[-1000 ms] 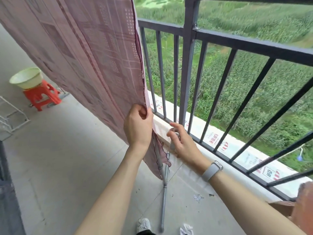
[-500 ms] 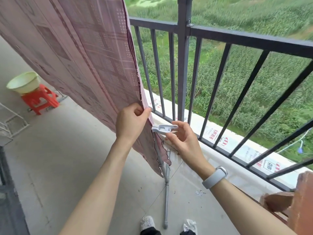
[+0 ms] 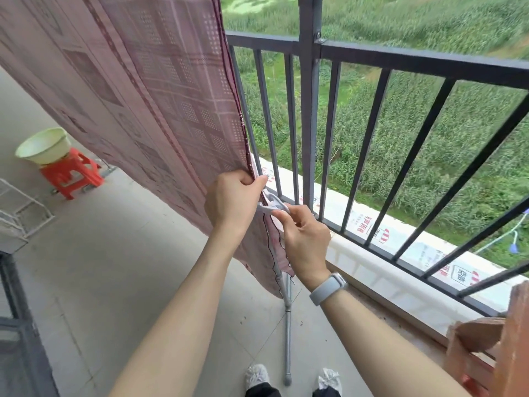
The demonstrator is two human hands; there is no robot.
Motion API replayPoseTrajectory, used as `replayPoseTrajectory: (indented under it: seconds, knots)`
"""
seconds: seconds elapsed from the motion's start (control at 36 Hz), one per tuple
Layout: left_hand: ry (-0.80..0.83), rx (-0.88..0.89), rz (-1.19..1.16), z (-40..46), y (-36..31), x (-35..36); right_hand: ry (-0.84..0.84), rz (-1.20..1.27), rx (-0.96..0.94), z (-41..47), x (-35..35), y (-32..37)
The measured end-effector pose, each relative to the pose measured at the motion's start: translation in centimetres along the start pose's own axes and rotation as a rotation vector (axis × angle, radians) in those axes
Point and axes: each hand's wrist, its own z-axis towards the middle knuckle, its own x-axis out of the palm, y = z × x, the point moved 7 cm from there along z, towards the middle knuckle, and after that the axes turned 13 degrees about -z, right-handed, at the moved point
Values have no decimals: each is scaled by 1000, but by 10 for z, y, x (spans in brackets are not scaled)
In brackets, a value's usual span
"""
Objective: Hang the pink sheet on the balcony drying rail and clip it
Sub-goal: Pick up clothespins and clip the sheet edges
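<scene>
Your two hands meet at the hanging sheet's edge.

Your right hand (image 3: 303, 236) pinches a white clip (image 3: 272, 203) against the edge of the pink sheet (image 3: 148, 90), just beside your left hand (image 3: 232, 200), whose fingers curl round that same edge. The sheet hangs beside the dark balcony railing (image 3: 310, 116); farther off, a basin (image 3: 43, 144) sits on a red stool (image 3: 73, 176).

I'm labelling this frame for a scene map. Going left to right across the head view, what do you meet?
Basin on the red stool → pink sheet → left hand gripping its edge → white clip → right hand → wristband → balcony railing.
</scene>
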Motion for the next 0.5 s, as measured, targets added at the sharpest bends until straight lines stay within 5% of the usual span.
replayPoseTrajectory:
  seconds: [0.17, 0.36, 0.5]
  knots:
    - [19, -46, -44, 0, 7, 1, 15, 0, 66, 6, 13, 0]
    - [62, 106, -151, -19, 31, 3, 380, 133, 52, -8, 27, -17]
    - [115, 218, -100, -71, 86, 25, 289, -89, 82, -41, -6, -55]
